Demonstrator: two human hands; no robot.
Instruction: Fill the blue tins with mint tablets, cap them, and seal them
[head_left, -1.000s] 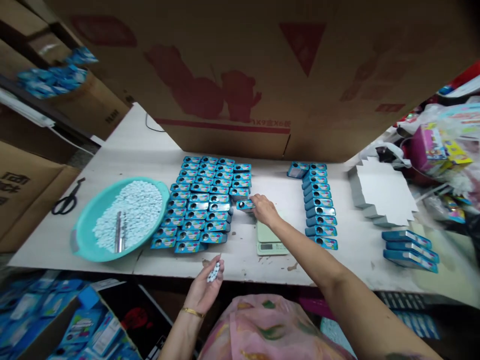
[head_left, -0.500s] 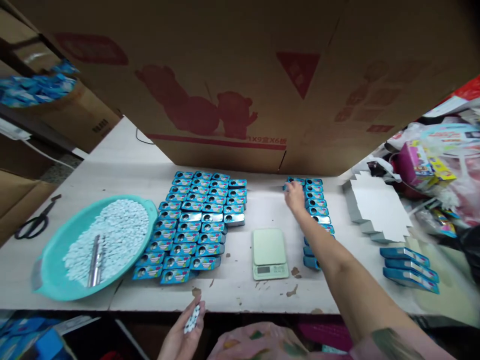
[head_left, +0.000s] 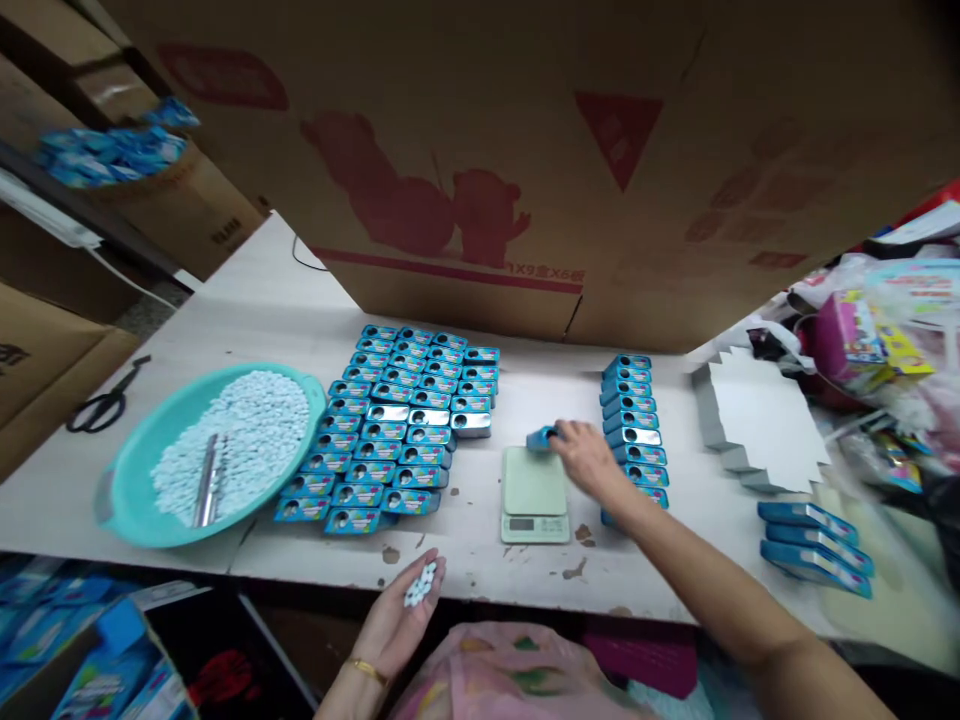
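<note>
My left hand [head_left: 390,622], palm up and cupped at the table's front edge, holds a small heap of pale tablets [head_left: 420,586]. Between the fingers of my right hand [head_left: 589,455] is a small blue tin [head_left: 538,438], at the back edge of a pale green kitchen scale [head_left: 535,482]. The fingers partly cover this tin. Several rows of blue tins [head_left: 379,450] with round dark openings stand left of the scale. To its right runs a column of similar tins [head_left: 634,405], the near ones partly behind my forearm.
At left, a turquoise bowl [head_left: 124,500] holds many pale tablets and a metal tube [head_left: 206,485]. Black scissors [head_left: 105,405] lie beyond it. A large carton [head_left: 480,300] walls off the back. At right are a white stepped block [head_left: 765,415] and several blue boxes [head_left: 814,550].
My right hand has brought a tin from the far end of the right-hand group toward me and left, to the scale. My left hand, still holding tablets, has moved slightly up and right.
</note>
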